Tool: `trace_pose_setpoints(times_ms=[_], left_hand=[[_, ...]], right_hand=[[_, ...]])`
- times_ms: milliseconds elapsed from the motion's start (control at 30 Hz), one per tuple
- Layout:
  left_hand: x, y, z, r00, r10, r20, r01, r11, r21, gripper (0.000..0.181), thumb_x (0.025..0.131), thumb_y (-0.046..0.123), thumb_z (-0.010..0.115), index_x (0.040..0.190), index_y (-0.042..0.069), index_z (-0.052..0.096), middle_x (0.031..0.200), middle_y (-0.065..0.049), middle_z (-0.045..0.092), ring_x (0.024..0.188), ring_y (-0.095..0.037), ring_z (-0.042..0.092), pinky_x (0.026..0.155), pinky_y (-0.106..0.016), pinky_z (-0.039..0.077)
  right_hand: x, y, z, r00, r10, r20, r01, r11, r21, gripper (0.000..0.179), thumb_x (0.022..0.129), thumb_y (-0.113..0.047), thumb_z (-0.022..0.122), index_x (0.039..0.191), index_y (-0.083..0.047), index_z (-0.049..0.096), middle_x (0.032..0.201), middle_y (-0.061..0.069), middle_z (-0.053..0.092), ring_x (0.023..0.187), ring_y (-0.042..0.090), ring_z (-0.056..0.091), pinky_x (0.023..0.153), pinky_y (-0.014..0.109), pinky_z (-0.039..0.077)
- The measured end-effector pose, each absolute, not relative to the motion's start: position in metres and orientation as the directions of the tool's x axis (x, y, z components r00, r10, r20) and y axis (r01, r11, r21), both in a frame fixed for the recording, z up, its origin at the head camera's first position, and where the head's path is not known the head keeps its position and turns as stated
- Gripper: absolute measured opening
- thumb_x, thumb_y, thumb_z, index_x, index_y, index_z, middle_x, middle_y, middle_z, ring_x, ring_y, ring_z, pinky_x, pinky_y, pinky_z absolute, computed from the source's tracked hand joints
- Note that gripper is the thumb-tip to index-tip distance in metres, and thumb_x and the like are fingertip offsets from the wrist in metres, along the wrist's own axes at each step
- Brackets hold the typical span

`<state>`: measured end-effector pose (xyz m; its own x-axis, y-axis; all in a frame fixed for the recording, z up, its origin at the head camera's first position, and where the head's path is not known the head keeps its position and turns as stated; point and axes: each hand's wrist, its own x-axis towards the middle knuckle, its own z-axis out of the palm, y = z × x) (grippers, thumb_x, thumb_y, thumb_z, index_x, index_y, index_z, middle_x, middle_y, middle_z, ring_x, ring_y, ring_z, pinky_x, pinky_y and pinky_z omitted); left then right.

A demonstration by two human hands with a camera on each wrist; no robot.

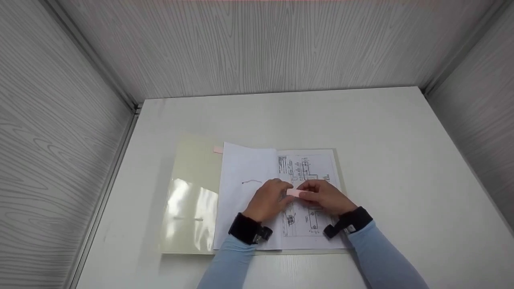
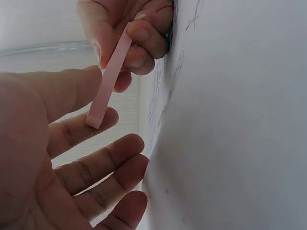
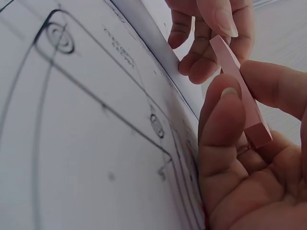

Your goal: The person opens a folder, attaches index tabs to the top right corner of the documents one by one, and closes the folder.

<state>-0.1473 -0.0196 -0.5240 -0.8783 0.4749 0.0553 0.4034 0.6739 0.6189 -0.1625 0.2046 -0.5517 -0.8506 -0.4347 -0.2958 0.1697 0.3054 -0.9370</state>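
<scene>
My right hand [image 1: 326, 197] pinches a slim pink pad of sticky page markers [image 3: 248, 98] between thumb and fingers. The pad is held above the open folder, over a page of technical drawings [image 1: 311, 168]. My left hand [image 1: 268, 200] is at the pad's other end. In the left wrist view, that end of the pink pad [image 2: 103, 98] lies across the left forefinger, with the thumb close beside its edge. The other left fingers [image 2: 103, 163] are loosely extended. A turned white sheet [image 1: 241, 168] lies partly under the left wrist.
The folder's translucent yellowish cover [image 1: 190, 168] lies spread to the left and reflects light. A pink tab [image 1: 218, 149] sticks out from the turned sheets' upper left edge. White table [image 1: 381, 132] surrounds the folder, with wood-grain panels [image 1: 249, 44] behind and at both sides.
</scene>
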Motion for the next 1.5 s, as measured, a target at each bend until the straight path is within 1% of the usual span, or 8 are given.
trace_pose_setpoints(times_ms=[200, 367, 567, 767, 933, 1167, 1333, 1500], left_hand=[[-0.149, -0.022, -0.531, -0.885, 0.462, 0.052, 0.382, 0.658, 0.649, 0.027, 0.093, 0.036, 0.062, 0.113, 0.017, 0.067, 0.106, 0.006, 0.06, 0.1, -0.009, 0.053, 0.088, -0.028, 0.045], [-0.15, -0.023, -0.534, -0.9, 0.435, 0.04, 0.342, 0.647, 0.682, 0.026, 0.093, 0.038, 0.062, 0.112, 0.019, 0.065, 0.105, 0.009, 0.058, 0.096, -0.007, 0.052, 0.086, -0.027, 0.045], [-0.153, -0.026, -0.537, -0.899, 0.434, 0.057, 0.339, 0.608, 0.718, 0.023, 0.095, 0.037, 0.06, 0.107, 0.019, 0.065, 0.1, 0.01, 0.057, 0.09, -0.008, 0.051, 0.082, -0.026, 0.044], [-0.156, -0.03, -0.54, -0.911, 0.407, 0.069, 0.305, 0.553, 0.775, 0.023, 0.094, 0.036, 0.061, 0.109, 0.019, 0.065, 0.101, 0.01, 0.058, 0.088, -0.008, 0.053, 0.081, -0.027, 0.045], [-0.157, -0.03, -0.543, -0.916, 0.396, 0.063, 0.283, 0.527, 0.801, 0.023, 0.092, 0.036, 0.065, 0.109, 0.021, 0.065, 0.102, 0.012, 0.058, 0.091, -0.007, 0.053, 0.083, -0.027, 0.044], [-0.158, -0.03, -0.544, -0.905, 0.41, 0.112, 0.335, 0.526, 0.781, 0.025, 0.085, 0.03, 0.074, 0.106, 0.02, 0.067, 0.1, 0.011, 0.059, 0.091, -0.007, 0.054, 0.085, -0.026, 0.045], [-0.158, -0.03, -0.543, -0.906, 0.408, 0.114, 0.334, 0.525, 0.783, 0.021, 0.086, 0.029, 0.073, 0.104, 0.02, 0.067, 0.1, 0.011, 0.059, 0.092, -0.007, 0.053, 0.086, -0.026, 0.044], [-0.158, -0.03, -0.544, -0.91, 0.4, 0.111, 0.325, 0.52, 0.79, 0.02, 0.088, 0.034, 0.07, 0.104, 0.021, 0.066, 0.099, 0.012, 0.059, 0.091, -0.007, 0.053, 0.087, -0.026, 0.044]], right_hand=[[-0.163, 0.209, -0.553, -0.829, -0.462, -0.316, 0.208, 0.269, -0.94, 0.036, 0.088, -0.041, 0.067, 0.112, -0.014, 0.069, 0.102, 0.016, 0.066, 0.078, 0.03, 0.066, 0.063, 0.031, 0.054], [-0.166, 0.215, -0.556, -0.807, -0.515, -0.289, 0.257, 0.136, -0.957, 0.037, 0.093, -0.031, 0.063, 0.12, -0.006, 0.064, 0.11, 0.022, 0.065, 0.083, 0.03, 0.068, 0.07, 0.03, 0.055], [-0.167, 0.216, -0.556, -0.794, -0.53, -0.298, 0.36, -0.016, -0.933, 0.04, 0.093, -0.022, 0.064, 0.123, 0.003, 0.058, 0.112, 0.026, 0.061, 0.083, 0.024, 0.067, 0.078, 0.03, 0.055], [-0.166, 0.216, -0.556, -0.813, -0.504, -0.291, 0.395, -0.11, -0.912, 0.038, 0.095, -0.018, 0.062, 0.122, 0.007, 0.055, 0.107, 0.024, 0.06, 0.079, 0.022, 0.064, 0.074, 0.029, 0.054], [-0.167, 0.215, -0.556, -0.819, -0.507, -0.269, 0.374, -0.115, -0.92, 0.036, 0.096, -0.016, 0.059, 0.122, 0.008, 0.053, 0.1, 0.023, 0.061, 0.077, 0.02, 0.063, 0.07, 0.028, 0.054], [-0.166, 0.214, -0.554, -0.831, -0.479, -0.283, 0.343, -0.041, -0.938, 0.038, 0.095, -0.021, 0.061, 0.121, 0.006, 0.055, 0.096, 0.021, 0.063, 0.076, 0.02, 0.061, 0.069, 0.026, 0.052], [-0.166, 0.213, -0.554, -0.841, -0.453, -0.297, 0.325, 0.018, -0.946, 0.039, 0.094, -0.025, 0.063, 0.12, 0.004, 0.057, 0.095, 0.021, 0.064, 0.074, 0.02, 0.062, 0.066, 0.026, 0.053], [-0.166, 0.209, -0.555, -0.847, -0.439, -0.298, 0.33, 0.005, -0.944, 0.039, 0.092, -0.023, 0.066, 0.116, 0.006, 0.058, 0.099, 0.021, 0.063, 0.073, 0.019, 0.063, 0.068, 0.026, 0.054]])
